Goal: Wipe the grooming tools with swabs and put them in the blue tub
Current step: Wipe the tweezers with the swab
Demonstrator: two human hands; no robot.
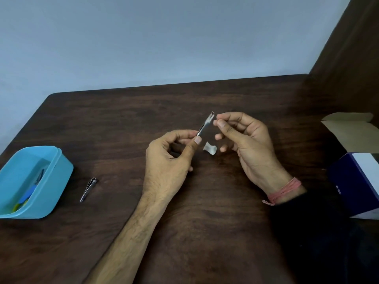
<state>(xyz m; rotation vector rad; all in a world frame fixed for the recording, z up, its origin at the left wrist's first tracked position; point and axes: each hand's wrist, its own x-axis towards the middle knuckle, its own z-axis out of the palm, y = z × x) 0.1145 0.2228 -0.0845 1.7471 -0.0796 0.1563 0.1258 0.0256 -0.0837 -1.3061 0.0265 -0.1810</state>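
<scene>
Above the middle of the table, my left hand [170, 154] pinches the lower end of a slim metal grooming tool [205, 126] between thumb and forefinger. The tool points up and to the right, and its forked tip is free. My right hand [246, 138] is beside that tip, its thumb and forefinger pinched on a small pale swab that is mostly hidden. A crumpled white piece [210, 148] lies below, between the hands. A metal nail clipper [89, 189] lies on the table to the left. The blue tub [59, 177] stands at the far left with blue and yellow tools inside.
The dark wooden table [184, 212] ends at a pale wall behind. An open box [356, 132], blue and white with cardboard flaps, stands at the right edge. A brown panel rises at the back right.
</scene>
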